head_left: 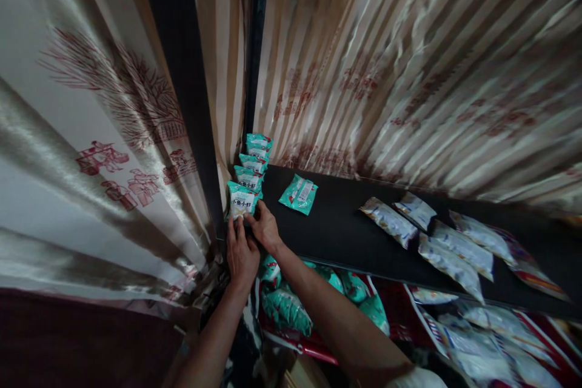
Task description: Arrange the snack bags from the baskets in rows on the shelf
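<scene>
left hand (pixel 242 256): fingertips on front packet (pixel 241 196), grip unclear
right hand (pixel 266 227): pinching that packet's edge
packet row (pixel 250 177): just beyond both hands

On the shelf (pixel 339 224), a row of packets (pixel 249 180) stands left of a single packet (pixel 300 194), bags (pixel 450 264) farther right, curtain (pixel 327 73) behind.

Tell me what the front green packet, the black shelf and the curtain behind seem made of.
Front green packet: probably thin plastic film with slight gloss, judging by its puffed shape and creased edges.
Shelf: dull black, perhaps painted metal or board; its flat, even surface leaves it open.
Curtain: fabric, satin-like, from its folds and sheen.
</scene>
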{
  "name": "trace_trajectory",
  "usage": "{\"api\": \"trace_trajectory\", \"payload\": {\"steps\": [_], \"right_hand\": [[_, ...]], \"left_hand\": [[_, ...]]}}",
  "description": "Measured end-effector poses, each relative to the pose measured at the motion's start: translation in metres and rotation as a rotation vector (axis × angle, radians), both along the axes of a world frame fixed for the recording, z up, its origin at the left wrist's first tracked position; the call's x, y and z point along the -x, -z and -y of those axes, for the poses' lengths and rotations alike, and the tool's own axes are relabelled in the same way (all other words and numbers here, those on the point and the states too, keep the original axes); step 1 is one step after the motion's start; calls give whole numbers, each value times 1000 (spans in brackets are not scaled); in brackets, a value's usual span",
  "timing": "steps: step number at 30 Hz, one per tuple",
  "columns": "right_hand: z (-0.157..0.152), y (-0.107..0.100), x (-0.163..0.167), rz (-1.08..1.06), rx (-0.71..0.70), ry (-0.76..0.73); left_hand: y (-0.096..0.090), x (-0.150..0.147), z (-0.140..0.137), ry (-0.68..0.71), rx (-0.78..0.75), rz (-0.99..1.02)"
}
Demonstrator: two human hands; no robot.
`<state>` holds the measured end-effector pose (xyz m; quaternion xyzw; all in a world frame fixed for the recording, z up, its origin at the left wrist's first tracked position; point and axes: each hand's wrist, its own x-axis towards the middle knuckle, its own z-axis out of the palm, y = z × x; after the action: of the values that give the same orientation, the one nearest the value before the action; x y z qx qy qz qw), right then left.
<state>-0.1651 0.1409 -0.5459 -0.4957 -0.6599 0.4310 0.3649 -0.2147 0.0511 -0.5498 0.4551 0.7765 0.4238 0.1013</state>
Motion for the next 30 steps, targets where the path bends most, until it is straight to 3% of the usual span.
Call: {"api": "trace_trajectory", "payload": {"steps": [5, 10, 14, 18, 21, 24, 28, 30], "right_hand": [[3, -1, 2, 92, -19, 54], [19, -3, -10, 8, -62, 83], [50, -10, -48, -69, -65, 97], [97, -8, -106, -13, 21, 158], [136, 4, -153, -21, 94, 179], [171, 16, -196, 36, 54, 241], [200, 20, -240, 163, -13, 367], [206, 19, -254, 210, -48, 396]], "left_hand": [[4, -1, -5, -23, -28, -13], [5, -1, -5, -30, -49, -26], [0, 0, -1, -27, -79, -74], [-7, 0, 5, 14, -111, -137], [-11, -7, 20, 169, -145, -154], [-6, -26, 46, 353, -122, -132], [9, -65, 84, 755, 82, -95], [12, -83, 95, 866, 228, -126]]}}
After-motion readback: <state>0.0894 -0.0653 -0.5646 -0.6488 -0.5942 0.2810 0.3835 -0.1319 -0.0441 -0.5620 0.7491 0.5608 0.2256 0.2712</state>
